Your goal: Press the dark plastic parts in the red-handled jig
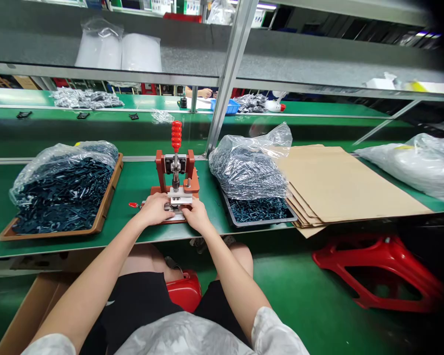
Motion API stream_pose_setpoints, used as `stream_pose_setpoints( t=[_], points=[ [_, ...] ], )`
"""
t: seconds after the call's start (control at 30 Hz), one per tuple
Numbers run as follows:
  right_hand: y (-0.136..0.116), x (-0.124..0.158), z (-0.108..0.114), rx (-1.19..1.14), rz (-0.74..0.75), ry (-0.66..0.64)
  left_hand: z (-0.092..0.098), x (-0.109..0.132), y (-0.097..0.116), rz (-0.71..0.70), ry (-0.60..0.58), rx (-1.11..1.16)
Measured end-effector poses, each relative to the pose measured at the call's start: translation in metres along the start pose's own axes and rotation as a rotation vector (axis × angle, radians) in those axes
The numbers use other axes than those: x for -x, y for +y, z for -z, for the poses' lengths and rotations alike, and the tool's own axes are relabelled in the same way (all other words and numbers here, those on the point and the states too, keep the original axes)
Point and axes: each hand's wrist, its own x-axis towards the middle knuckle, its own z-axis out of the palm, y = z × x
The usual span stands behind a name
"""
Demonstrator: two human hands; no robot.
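A red-brown hand press (190, 180) stands on the green bench before me, its red ribbed handle (176, 136) pointing up. At its base sits a pale metal fixture block (181, 198). My left hand (155, 209) is at the left side of the fixture, fingers bent in and thumb along its front. From the right, my right hand (197, 215) presses its curled fingers against the same fixture. Whatever lies between the fingertips is too small or hidden to make out. A small red-tipped lever (133, 204) sticks out left of my left hand.
To the left, a brown tray (101, 209) holds a bagged heap of dark small parts. A grey tray (261, 223) with similar parts and a plastic bag (251, 165) stands right of the press. Flat cardboard sheets (351, 182) lie beyond it. A red stool (381, 271) is on the floor.
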Motion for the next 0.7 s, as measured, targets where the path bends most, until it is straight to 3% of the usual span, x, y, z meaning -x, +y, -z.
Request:
stream_pose_setpoints(
  t=[0.7],
  points=[
    [0.004,0.005,-0.007,0.026,0.035,0.008,-0.011,0.011,0.005,-0.02,0.138,0.038]
  ],
)
